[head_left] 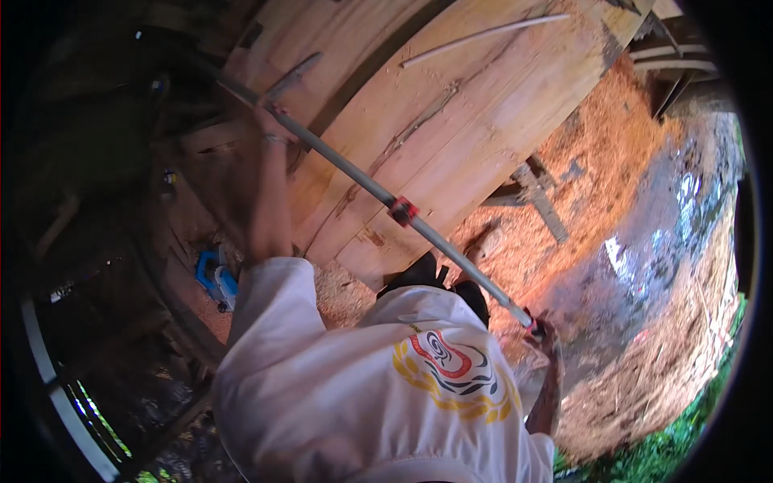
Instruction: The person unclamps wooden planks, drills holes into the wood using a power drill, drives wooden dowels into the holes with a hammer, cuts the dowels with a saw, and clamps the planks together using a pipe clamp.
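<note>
A long grey pipe clamp (346,167) with a red sliding jaw (403,212) runs slantwise across the wooden boards, from upper left to lower right. My left hand (276,122), smeared by motion, is closed around its upper part. At the lower end, beside a small red fitting, my right hand (542,333) is wrapped round the clamp. Under the bar lies a broad panel of joined boards (483,105), with cracks and sawdust on its surface. A thin strip (483,39) rests on the panel.
A blue power tool (216,278) sits at the left among wood pieces. Orange sawdust (596,153) covers the ground at right, with a short wood offcut (547,205) on it. Shiny dark sheeting (644,241) lies farther right. Dim timber fills the left side.
</note>
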Demonstrator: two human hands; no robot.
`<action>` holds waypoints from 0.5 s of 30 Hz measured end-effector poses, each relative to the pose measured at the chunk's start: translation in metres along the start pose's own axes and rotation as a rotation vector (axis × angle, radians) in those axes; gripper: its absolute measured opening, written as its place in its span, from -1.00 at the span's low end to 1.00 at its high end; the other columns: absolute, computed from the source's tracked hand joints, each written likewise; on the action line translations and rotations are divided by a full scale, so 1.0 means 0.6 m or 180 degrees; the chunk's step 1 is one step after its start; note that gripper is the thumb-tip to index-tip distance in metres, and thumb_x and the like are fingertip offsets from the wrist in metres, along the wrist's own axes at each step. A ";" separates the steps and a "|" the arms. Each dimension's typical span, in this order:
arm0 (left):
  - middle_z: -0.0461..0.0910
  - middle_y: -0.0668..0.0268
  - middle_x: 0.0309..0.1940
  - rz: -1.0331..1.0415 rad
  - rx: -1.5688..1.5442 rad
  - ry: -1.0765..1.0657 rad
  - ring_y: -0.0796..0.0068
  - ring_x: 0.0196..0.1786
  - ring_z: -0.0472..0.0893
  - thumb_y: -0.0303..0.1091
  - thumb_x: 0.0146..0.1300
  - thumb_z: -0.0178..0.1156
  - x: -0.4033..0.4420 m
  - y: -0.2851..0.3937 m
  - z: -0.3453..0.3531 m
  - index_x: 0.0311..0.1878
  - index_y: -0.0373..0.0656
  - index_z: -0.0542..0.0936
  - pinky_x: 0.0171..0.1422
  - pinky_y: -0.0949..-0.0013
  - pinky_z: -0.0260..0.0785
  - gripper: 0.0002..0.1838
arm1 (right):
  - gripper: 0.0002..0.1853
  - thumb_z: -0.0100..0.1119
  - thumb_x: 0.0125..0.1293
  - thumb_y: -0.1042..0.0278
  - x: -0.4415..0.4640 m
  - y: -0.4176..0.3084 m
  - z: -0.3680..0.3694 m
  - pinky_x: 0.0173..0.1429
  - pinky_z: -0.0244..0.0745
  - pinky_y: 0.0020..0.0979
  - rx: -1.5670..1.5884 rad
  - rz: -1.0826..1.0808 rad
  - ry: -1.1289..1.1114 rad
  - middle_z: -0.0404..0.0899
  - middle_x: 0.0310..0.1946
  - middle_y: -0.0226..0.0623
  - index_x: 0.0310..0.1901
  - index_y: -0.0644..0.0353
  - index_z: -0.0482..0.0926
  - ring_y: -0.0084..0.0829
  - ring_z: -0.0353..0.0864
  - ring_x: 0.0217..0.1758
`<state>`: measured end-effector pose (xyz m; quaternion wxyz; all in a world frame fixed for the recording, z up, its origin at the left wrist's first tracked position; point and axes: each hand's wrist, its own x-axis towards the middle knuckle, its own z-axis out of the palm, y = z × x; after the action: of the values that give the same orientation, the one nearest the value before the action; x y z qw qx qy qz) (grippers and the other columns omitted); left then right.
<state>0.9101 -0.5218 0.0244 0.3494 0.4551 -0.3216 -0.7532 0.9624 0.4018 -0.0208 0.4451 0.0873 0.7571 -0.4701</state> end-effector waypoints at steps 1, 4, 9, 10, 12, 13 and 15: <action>0.31 0.44 -0.62 -0.0032 0.0103 0.0201 0.56 -0.62 0.30 -0.13 0.36 0.11 0.036 0.025 -0.010 -0.45 -0.01 0.33 -0.50 0.48 0.25 -0.70 | -0.49 0.53 -0.05 0.23 0.021 -0.022 0.052 -0.01 0.59 -0.20 -0.0212 -0.0326 0.0133 0.67 -0.16 -0.19 -0.03 0.21 0.63 -0.28 0.67 -0.09; 0.29 0.46 -0.62 -0.0003 0.0136 0.0239 0.57 -0.61 0.31 -0.24 0.33 0.17 0.145 0.070 -0.051 -0.43 -0.03 0.35 -0.47 0.45 0.27 -0.74 | -0.49 0.57 -0.14 0.37 0.100 -0.018 0.147 -0.02 0.60 -0.20 -0.1550 -0.0821 0.0154 0.68 -0.19 -0.17 -0.07 0.21 0.64 -0.22 0.68 -0.16; 0.31 0.45 -0.61 0.0060 0.0432 -0.0121 0.53 -0.58 0.34 -0.32 0.26 0.25 0.287 0.128 -0.080 -0.36 -0.09 0.44 -0.43 0.40 0.31 -0.82 | -0.49 0.57 -0.11 0.38 0.157 -0.086 0.269 -0.01 0.58 -0.26 -0.1396 -0.0486 0.0185 0.69 -0.20 -0.19 -0.03 0.21 0.65 -0.33 0.69 -0.15; 0.32 0.45 -0.62 0.0029 0.0368 -0.0211 0.52 -0.57 0.35 -0.34 0.25 0.27 0.319 0.136 -0.089 -0.35 -0.11 0.46 -0.41 0.39 0.32 -0.83 | -0.50 0.57 -0.09 0.37 0.150 -0.122 0.296 -0.01 0.58 -0.25 -0.1305 -0.0400 0.0270 0.69 -0.20 -0.19 -0.04 0.21 0.66 -0.32 0.69 -0.16; 0.33 0.45 -0.61 -0.0147 0.0353 -0.0157 0.54 -0.57 0.33 -0.35 0.28 0.21 0.319 0.175 -0.061 -0.41 -0.07 0.41 -0.43 0.44 0.31 -0.81 | -0.52 0.57 -0.08 0.36 0.157 -0.098 0.349 0.01 0.58 -0.23 -0.0834 -0.1189 0.0752 0.68 -0.18 -0.19 -0.05 0.20 0.67 -0.29 0.69 -0.13; 0.34 0.45 -0.60 -0.0232 0.0347 -0.0125 0.56 -0.57 0.32 -0.35 0.29 0.18 0.321 0.187 -0.054 -0.44 -0.06 0.38 -0.44 0.46 0.30 -0.79 | -0.53 0.58 -0.07 0.35 0.159 -0.089 0.373 0.02 0.58 -0.22 -0.0595 -0.1582 0.0987 0.68 -0.17 -0.19 -0.05 0.19 0.67 -0.27 0.69 -0.12; 0.38 0.41 -0.61 -0.0292 0.0582 -0.0110 0.48 -0.57 0.37 -0.39 0.26 0.23 0.395 0.223 -0.097 -0.44 -0.10 0.43 -0.39 0.39 0.36 -0.81 | -0.51 0.58 -0.05 0.34 0.143 -0.176 0.417 0.05 0.57 -0.22 -0.0942 -0.0783 0.0562 0.67 -0.15 -0.17 -0.03 0.19 0.66 -0.23 0.68 -0.08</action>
<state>0.9134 -0.7993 0.0004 0.2660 0.4863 -0.3738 -0.7437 1.0019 0.1225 -0.0590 0.3242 -0.0312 0.8590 -0.3950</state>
